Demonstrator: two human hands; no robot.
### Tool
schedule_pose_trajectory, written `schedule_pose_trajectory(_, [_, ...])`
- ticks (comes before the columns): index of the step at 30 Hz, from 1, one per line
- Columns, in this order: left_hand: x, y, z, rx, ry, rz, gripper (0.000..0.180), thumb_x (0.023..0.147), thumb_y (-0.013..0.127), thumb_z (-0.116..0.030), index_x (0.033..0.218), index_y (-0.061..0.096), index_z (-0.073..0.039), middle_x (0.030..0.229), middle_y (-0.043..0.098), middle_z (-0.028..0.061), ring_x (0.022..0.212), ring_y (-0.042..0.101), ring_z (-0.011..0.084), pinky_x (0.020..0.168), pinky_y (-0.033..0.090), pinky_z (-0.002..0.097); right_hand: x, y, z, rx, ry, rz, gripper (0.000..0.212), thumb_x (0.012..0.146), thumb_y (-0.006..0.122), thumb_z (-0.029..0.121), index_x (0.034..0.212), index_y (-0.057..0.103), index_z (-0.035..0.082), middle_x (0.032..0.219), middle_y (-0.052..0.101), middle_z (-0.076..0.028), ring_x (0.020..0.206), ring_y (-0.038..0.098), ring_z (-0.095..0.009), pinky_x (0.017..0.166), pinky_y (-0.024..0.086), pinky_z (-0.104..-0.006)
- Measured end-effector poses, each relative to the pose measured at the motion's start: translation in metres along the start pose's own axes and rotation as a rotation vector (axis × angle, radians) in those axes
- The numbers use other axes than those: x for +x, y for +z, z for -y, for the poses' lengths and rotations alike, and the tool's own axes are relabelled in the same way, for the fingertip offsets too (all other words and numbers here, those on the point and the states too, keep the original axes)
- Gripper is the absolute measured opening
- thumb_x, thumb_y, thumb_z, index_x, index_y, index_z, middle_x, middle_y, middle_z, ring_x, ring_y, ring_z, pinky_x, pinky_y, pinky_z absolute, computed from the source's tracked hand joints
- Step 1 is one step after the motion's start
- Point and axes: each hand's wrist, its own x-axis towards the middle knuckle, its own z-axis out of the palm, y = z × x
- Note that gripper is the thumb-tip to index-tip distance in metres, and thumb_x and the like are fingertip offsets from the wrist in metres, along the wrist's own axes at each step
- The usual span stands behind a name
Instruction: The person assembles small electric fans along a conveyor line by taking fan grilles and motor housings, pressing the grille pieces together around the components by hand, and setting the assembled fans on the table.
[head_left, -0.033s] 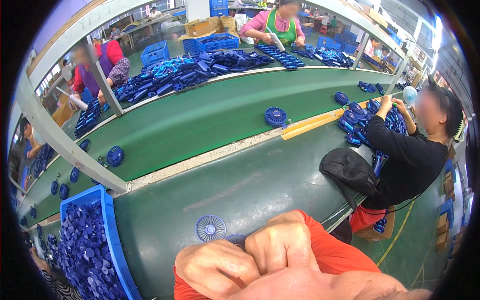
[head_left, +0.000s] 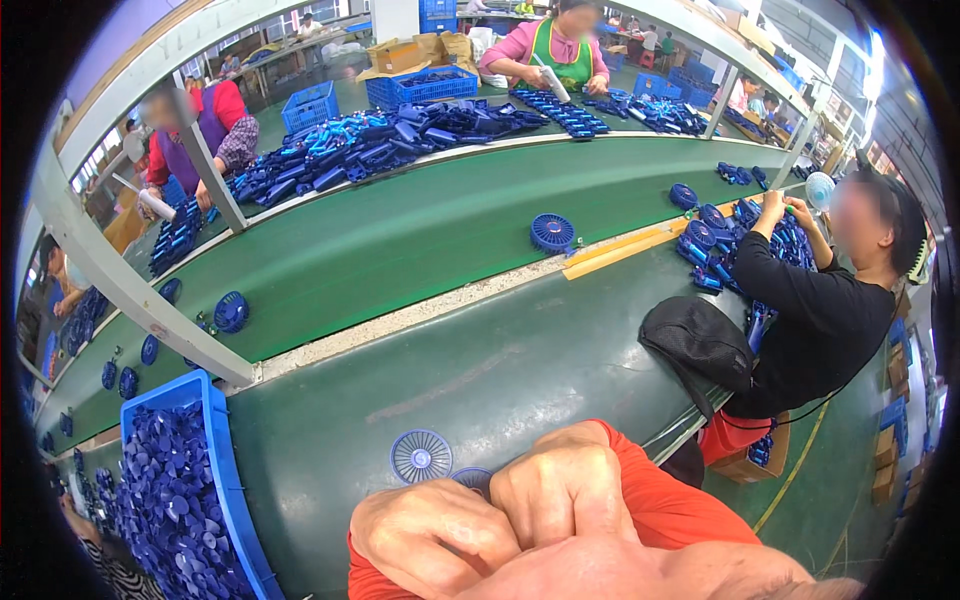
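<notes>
My left hand (head_left: 430, 532) and my right hand (head_left: 565, 490) are close together at the near edge of the bench, knuckles up. The fingers of both curl down and inward, closed, and whatever they hold is hidden beneath them. Just beyond my left hand, a round blue fan grille (head_left: 421, 457) with thin spokes lies flat on the dark green bench top (head_left: 490, 345). A second blue grille (head_left: 471, 478) shows only in part, the rest of it covered by my hands.
A blue bin (head_left: 215, 440) full of small blue plastic parts stands at the left. Beyond the bench runs a green conveyor belt (head_left: 400, 265) carrying blue fan heads (head_left: 551, 233). A black bag (head_left: 697, 343) lies at the right, beside a co-worker (head_left: 815, 290) handling blue pieces.
</notes>
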Motion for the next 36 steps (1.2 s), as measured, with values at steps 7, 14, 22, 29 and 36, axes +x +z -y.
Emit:
schedule_pose_trajectory(7, [0.007,-0.005,0.003,0.046,-0.039,0.055,0.019,0.089,0.061,-0.014,0.075,0.061,-0.002,0.078,0.063,0.0163,0.058,0.06,0.0251,0.045,0.044,0.0326,-0.001,-0.002,0.004,-0.047,-0.004,-0.021,0.03,0.082,0.073,0.031,0.073,0.067,0.003,0.063,0.057,-0.009,0.047,0.051,-0.024,0.04,0.035,-0.0353])
schedule_pose_trajectory(14, [0.024,-0.005,0.005,0.088,-0.042,0.181,0.025,0.084,0.066,-0.018,0.063,0.059,-0.006,0.078,0.061,0.0125,0.056,0.057,0.0252,0.047,0.044,0.0319,0.001,0.004,0.011,-0.092,0.022,-0.024,0.03,0.083,0.073,0.03,0.073,0.067,0.003,0.063,0.058,-0.008,0.048,0.053,-0.024,0.041,0.036,-0.0354])
schedule_pose_trajectory(22, [0.006,-0.024,-0.022,0.219,-0.063,0.231,0.013,0.083,0.069,-0.011,0.088,0.07,0.001,0.092,0.067,0.0188,0.075,0.066,0.028,0.063,0.052,0.033,0.007,-0.011,-0.008,-0.116,0.121,0.022,0.028,0.082,0.073,0.028,0.074,0.066,0.002,0.064,0.059,-0.007,0.051,0.056,-0.023,0.043,0.04,-0.0352])
schedule_pose_trajectory(29, [-0.022,-0.076,-0.019,0.834,-0.319,-0.75,0.023,0.084,0.061,-0.001,0.106,0.058,-0.001,0.108,0.059,0.0064,0.097,0.058,0.0137,0.081,0.048,0.0287,0.002,-0.056,-0.002,-0.907,0.842,-0.183,0.016,0.078,0.069,0.014,0.081,0.066,-0.002,0.072,0.065,-0.01,0.063,0.065,-0.02,0.058,0.05,-0.0302])
schedule_pose_trajectory(36, [-0.148,-0.225,0.001,1.627,-0.546,-1.263,0.042,0.082,0.067,-0.025,0.118,0.057,-0.004,0.118,0.058,0.0132,0.113,0.053,0.0278,0.096,0.04,0.041,-0.082,-0.04,-0.056,-1.233,1.278,0.386,0.076,0.07,0.078,0.034,0.135,0.044,0.012,0.139,0.036,-0.024,0.127,0.038,-0.042,0.101,0.038,-0.0491])
